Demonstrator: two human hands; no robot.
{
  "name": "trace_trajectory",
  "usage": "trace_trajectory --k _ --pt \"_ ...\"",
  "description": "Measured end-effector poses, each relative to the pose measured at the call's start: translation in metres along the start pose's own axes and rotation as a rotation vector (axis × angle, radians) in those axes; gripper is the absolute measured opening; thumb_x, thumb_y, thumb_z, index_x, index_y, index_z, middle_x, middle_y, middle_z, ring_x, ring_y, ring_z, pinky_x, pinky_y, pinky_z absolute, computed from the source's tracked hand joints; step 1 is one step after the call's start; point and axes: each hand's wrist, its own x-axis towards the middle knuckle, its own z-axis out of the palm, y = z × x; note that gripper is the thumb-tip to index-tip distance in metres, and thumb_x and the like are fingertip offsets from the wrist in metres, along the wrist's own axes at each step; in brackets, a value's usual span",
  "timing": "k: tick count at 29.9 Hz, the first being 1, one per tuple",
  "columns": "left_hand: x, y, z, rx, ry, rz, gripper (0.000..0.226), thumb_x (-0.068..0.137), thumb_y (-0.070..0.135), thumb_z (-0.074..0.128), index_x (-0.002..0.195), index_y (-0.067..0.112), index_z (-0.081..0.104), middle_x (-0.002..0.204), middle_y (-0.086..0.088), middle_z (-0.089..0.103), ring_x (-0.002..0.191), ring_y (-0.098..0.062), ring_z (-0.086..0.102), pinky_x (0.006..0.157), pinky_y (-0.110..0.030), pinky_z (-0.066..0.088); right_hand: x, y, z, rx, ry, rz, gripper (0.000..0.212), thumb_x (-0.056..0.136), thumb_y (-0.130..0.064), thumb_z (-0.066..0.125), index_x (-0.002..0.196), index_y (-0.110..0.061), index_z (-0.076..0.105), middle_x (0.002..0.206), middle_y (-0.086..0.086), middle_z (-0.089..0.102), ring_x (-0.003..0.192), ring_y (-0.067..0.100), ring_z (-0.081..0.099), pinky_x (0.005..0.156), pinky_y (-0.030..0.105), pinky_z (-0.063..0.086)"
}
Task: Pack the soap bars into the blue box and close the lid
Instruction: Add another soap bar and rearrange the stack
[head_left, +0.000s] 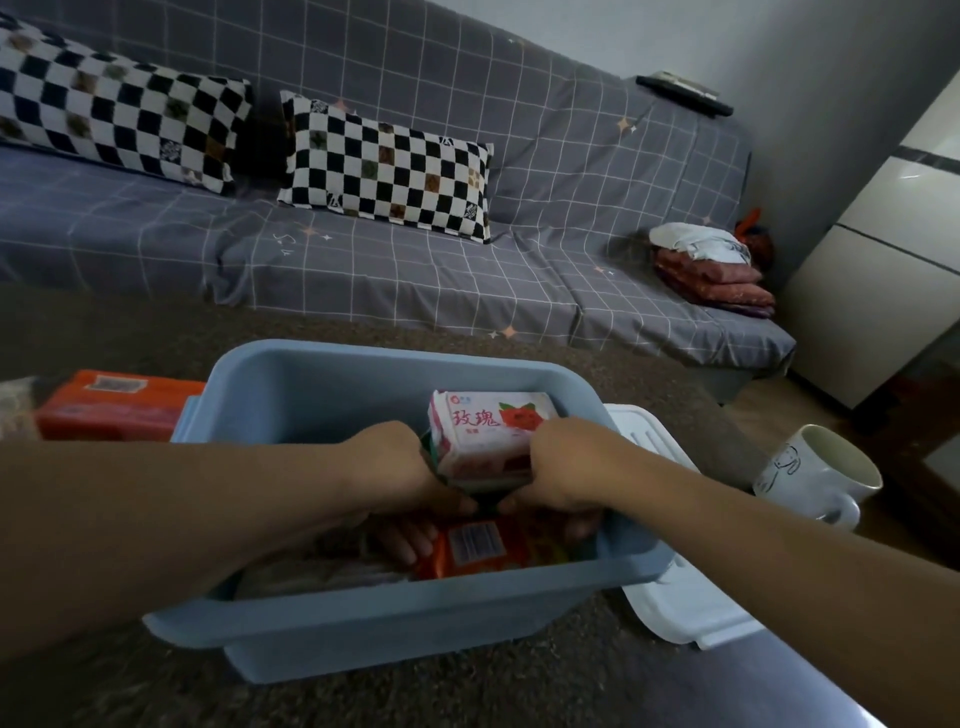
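Note:
The blue box (291, 618) stands open on the dark table in front of me. Both my hands reach inside it. My left hand (395, 467) and my right hand (561, 467) grip a small stack of soap bars from either side, the top one a pink and white rose soap bar (488, 426), with a darker green bar partly hidden beneath. An orange soap pack (483, 548) lies on the box floor under my hands. The white lid (670, 597) lies on the table to the right of the box, partly hidden by my right forearm.
An orange soap pack (114, 405) lies on the table left of the box. A white mug (821, 473) stands at the right near the table edge. Behind is a grey checked sofa (415, 280) with two chequered pillows and folded clothes (711, 270).

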Motion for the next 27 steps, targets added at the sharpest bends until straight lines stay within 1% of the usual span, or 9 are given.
trace_trajectory --k 2,5,7,10,13,16,18,22,27 --pt "0.0 0.003 0.001 0.036 0.006 0.018 0.035 0.081 0.028 0.073 0.093 -0.004 0.068 0.066 -0.015 0.07 0.05 -0.021 0.066 0.051 -0.029 0.059 0.001 0.003 0.006 -0.006 0.058 -0.07 0.03 0.084 -0.041 0.065 0.091 -0.012 0.061 0.069 0.003 0.063 0.052 0.014 0.058 0.069 0.028 0.054" --pt "0.001 0.007 0.002 0.113 0.005 0.058 0.028 0.084 0.029 0.07 0.087 0.002 0.065 0.062 -0.012 0.069 0.044 -0.018 0.065 0.047 -0.028 0.058 0.001 0.009 0.01 -0.018 0.105 -0.157 0.024 0.085 -0.039 0.064 0.079 -0.016 0.06 0.068 -0.001 0.059 0.055 0.011 0.055 0.069 0.026 0.052" --pt "-0.001 0.009 0.0 0.136 -0.013 0.032 0.027 0.086 0.03 0.067 0.083 0.003 0.063 0.062 -0.012 0.068 0.045 -0.018 0.064 0.048 -0.028 0.058 -0.002 0.01 0.009 0.034 0.087 -0.179 0.022 0.087 -0.037 0.062 0.086 -0.015 0.062 0.074 0.001 0.061 0.057 0.012 0.058 0.066 0.024 0.053" --pt "-0.011 0.013 -0.005 0.149 0.003 -0.002 0.032 0.087 0.03 0.065 0.084 -0.002 0.067 0.062 -0.013 0.07 0.048 -0.019 0.066 0.048 -0.027 0.058 -0.01 0.014 0.006 0.106 0.056 -0.209 0.024 0.09 -0.037 0.057 0.092 -0.015 0.066 0.085 0.002 0.068 0.062 0.014 0.065 0.059 0.02 0.051" --pt "-0.031 0.017 -0.017 0.138 0.062 0.014 0.034 0.089 0.029 0.062 0.089 -0.004 0.07 0.07 -0.013 0.074 0.056 -0.02 0.07 0.054 -0.028 0.06 -0.022 0.02 0.006 0.277 0.036 -0.251 0.022 0.092 -0.035 0.055 0.097 -0.017 0.069 0.083 0.0 0.071 0.065 0.01 0.069 0.052 0.015 0.051" --pt "-0.057 0.014 -0.03 0.134 0.107 0.071 0.026 0.092 0.026 0.058 0.097 0.005 0.07 0.087 -0.01 0.074 0.075 -0.018 0.072 0.065 -0.028 0.061 -0.038 0.018 0.007 0.515 0.02 -0.287 0.019 0.093 -0.034 0.053 0.097 -0.02 0.066 0.089 0.002 0.073 0.076 0.013 0.072 0.056 0.017 0.054" --pt "-0.079 0.007 -0.034 0.066 0.148 0.127 0.019 0.094 0.021 0.055 0.099 0.009 0.069 0.091 -0.009 0.072 0.08 -0.018 0.071 0.067 -0.026 0.06 -0.052 0.012 0.01 0.635 0.048 -0.326 0.021 0.093 -0.033 0.053 0.1 -0.018 0.066 0.09 0.002 0.074 0.076 0.013 0.072 0.06 0.02 0.056" --pt "-0.129 -0.009 -0.039 -0.02 0.322 0.257 0.014 0.094 0.014 0.054 0.092 0.016 0.067 0.09 -0.005 0.071 0.076 -0.013 0.071 0.06 -0.02 0.058 -0.077 -0.014 0.021 0.783 0.184 -0.434 0.024 0.091 -0.031 0.057 0.1 -0.014 0.071 0.088 0.003 0.075 0.075 0.012 0.072 0.065 0.023 0.058" --pt "-0.189 -0.037 -0.045 -0.078 0.509 0.355 0.015 0.094 0.012 0.053 0.094 0.017 0.067 0.087 -0.001 0.071 0.073 -0.01 0.07 0.065 -0.021 0.059 -0.113 -0.068 0.032 0.815 0.39 -0.655 0.021 0.09 -0.029 0.06 0.101 -0.016 0.071 0.088 0.0 0.075 0.079 0.01 0.069 0.078 0.03 0.058"
